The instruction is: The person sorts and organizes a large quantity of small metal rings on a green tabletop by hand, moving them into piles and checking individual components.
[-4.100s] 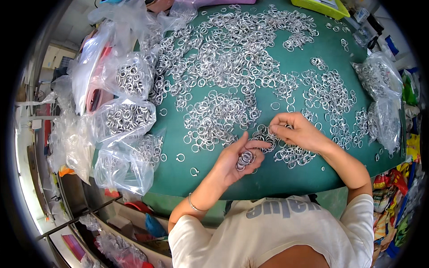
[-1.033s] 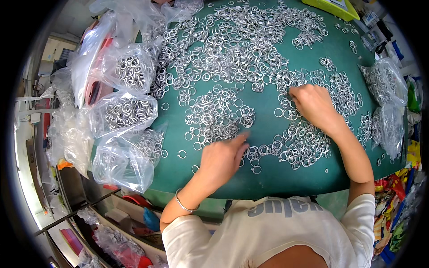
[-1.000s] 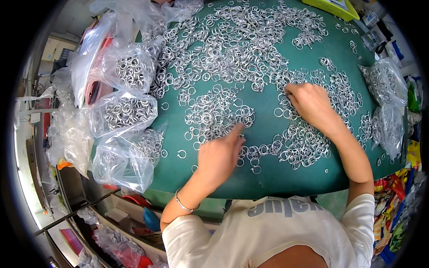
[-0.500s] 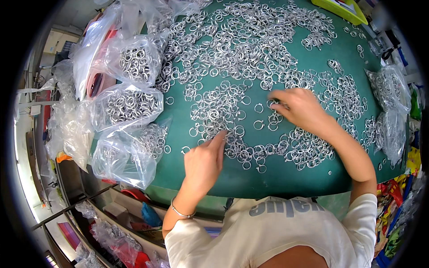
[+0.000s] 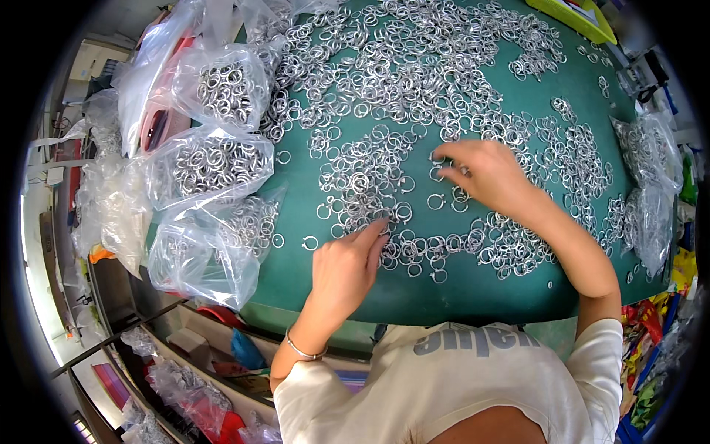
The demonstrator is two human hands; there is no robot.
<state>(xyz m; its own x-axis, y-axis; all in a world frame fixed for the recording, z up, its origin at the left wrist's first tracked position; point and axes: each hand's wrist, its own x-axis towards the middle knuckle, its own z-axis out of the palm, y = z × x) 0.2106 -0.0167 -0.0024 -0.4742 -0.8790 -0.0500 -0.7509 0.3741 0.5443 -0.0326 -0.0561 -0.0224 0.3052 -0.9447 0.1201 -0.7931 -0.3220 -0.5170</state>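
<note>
Several small silver metal rings [image 5: 414,74] lie scattered over a green table mat [image 5: 444,296]. My left hand [image 5: 344,266] rests near the mat's front edge with its fingers curled, and its fingertips touch the lower edge of a cluster of rings [image 5: 362,181]; whether it holds any I cannot tell. My right hand [image 5: 481,174] lies further back and to the right, palm down, fingers spread and pointing left, fingertips on loose rings beside that cluster. A thin bracelet [image 5: 303,348] circles my left wrist.
Clear plastic bags filled with rings [image 5: 214,159] are piled along the mat's left edge, and more bags [image 5: 651,185] sit at the right edge. A yellow-green tray [image 5: 584,15] stands at the far right corner. Shelves with clutter [image 5: 185,370] lie below left.
Both hands have drawn left toward the central cluster of rings; my right hand slid from the right pile to the cluster's edge, my left hand shifted slightly forward.
</note>
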